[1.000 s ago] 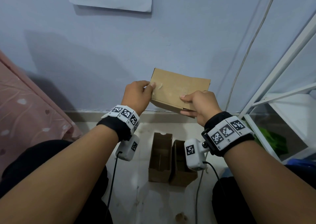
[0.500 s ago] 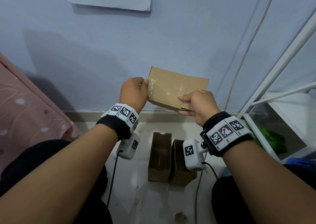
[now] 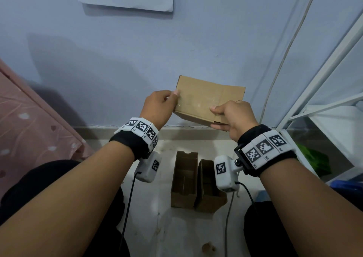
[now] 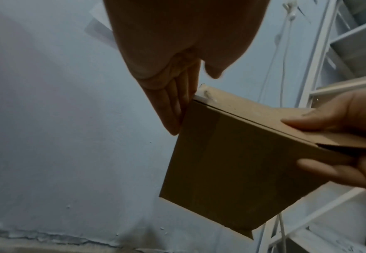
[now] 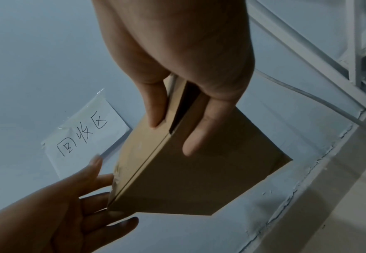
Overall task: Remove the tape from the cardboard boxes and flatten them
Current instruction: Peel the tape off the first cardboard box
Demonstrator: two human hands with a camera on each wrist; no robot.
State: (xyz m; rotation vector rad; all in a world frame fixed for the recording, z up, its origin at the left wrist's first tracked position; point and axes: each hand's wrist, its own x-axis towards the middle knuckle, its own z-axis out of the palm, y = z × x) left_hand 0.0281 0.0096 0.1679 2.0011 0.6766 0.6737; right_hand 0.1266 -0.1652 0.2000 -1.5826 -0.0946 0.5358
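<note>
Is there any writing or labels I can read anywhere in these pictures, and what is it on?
"回收区": handwritten on the white paper sheet stuck to the wall.
The black-and-white square markers on the wristbands are patterns, not words.
The held cardboard box shows no readable print.

Matt brown cardboard box (image 3: 204,97) bears glossy clear tape (image 3: 193,101); wall (image 3: 117,60) smooth, painted.

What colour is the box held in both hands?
Plain brown cardboard box, clearest in the head view.
</note>
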